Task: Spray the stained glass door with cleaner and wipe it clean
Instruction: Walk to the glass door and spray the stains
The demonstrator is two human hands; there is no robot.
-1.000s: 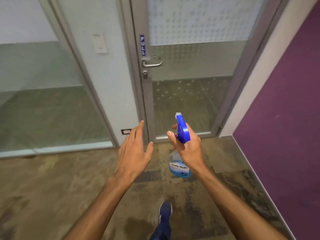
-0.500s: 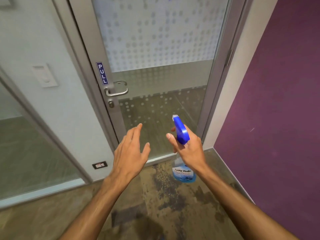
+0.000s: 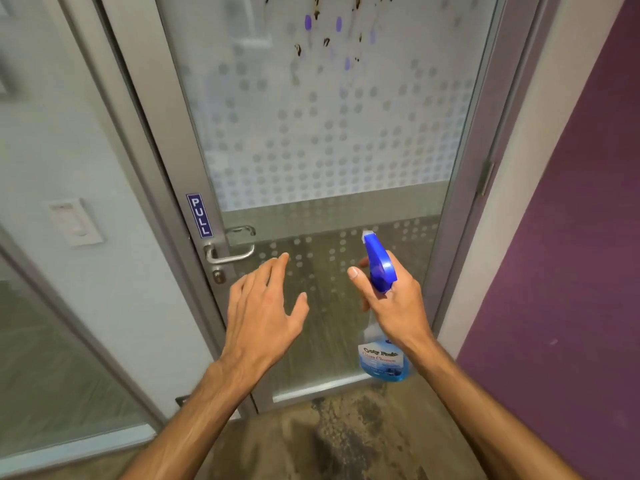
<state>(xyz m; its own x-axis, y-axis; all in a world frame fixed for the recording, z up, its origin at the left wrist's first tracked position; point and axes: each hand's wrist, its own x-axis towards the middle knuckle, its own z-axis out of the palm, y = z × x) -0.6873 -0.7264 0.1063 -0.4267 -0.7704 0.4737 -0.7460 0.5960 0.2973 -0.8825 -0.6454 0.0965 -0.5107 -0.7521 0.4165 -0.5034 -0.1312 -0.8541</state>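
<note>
At the far left a glass panel (image 3: pixel 52 341) runs down to the floor (image 3: pixel 346 445), edged by a grey frame. Beside it a pale wall strip carries a switch plate (image 3: pixel 74 221), and a small dark socket (image 3: pixel 180 400) sits low down, partly hidden by the left forearm.

Then comes the door (image 3: pixel 329 133), shut in its frame. Its left metal edge bears a blue PULL sign (image 3: pixel 200 215), with a lever handle (image 3: pixel 230 254) below that and a lock (image 3: pixel 219 276) under the lever. The left hand (image 3: pixel 263 313) hovers just right of the handle, before the lower glass. Its fingers are spread and loose, grasping nothing, and I cannot tell whether the fingertips touch the pane.

The right hand (image 3: pixel 398 306) is near the left one with open glass between them. It is wrapped round the neck of the bottle (image 3: pixel 379 268), one finger in front at the trigger. The blue head points up at the door, and the body of blue liquid hangs below the wrist.

On the right the door edge meets a grey frame with a hinge (image 3: pixel 485 178), then a white jamb. A purple wall (image 3: pixel 571 237) stands close, so room is tight on that side. The mottled brown floor lies open in front.

The door glass is frosted and dotted above and clearer below. Stains (image 3: pixel 325 39) sit high at its centre: dark brown splatters with thin runs and a few purple blobs, reaching the top of my view.
</note>
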